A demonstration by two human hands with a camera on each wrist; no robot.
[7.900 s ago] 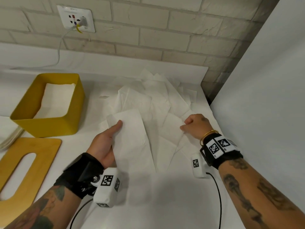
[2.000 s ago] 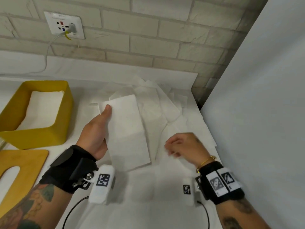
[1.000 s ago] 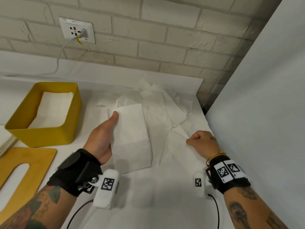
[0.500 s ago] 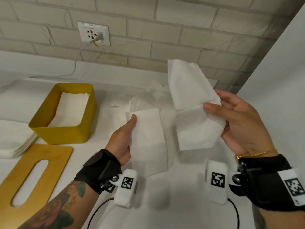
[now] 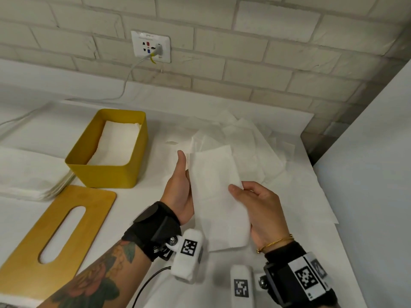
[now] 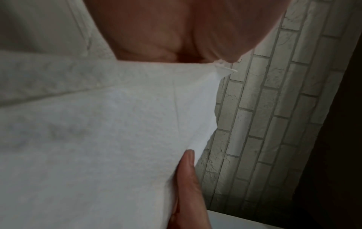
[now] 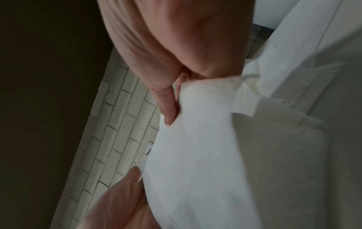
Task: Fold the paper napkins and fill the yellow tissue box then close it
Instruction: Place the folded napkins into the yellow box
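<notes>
Hands, left (image 5: 180, 192) and right (image 5: 260, 210), grip soft rectangular folded napkins (image 5: 218, 196).

left hand (image 5: 181, 192) fingers: hidden behind the folded napkins (image 5: 219, 196); only the thumb shows.
right hand (image 5: 260, 210) fingers: under the same stack, unseen in the head view.
wooden lid (image 5: 55, 236): cut off by the frame's lower left edge.
napkin pile, left edge (image 5: 29, 174): cropped; sheet count unreadable.
tissue box (image 5: 111, 176) depth of fill: cannot tell.
right wrist view: napkin (image 7: 205, 155) blurred.
</notes>
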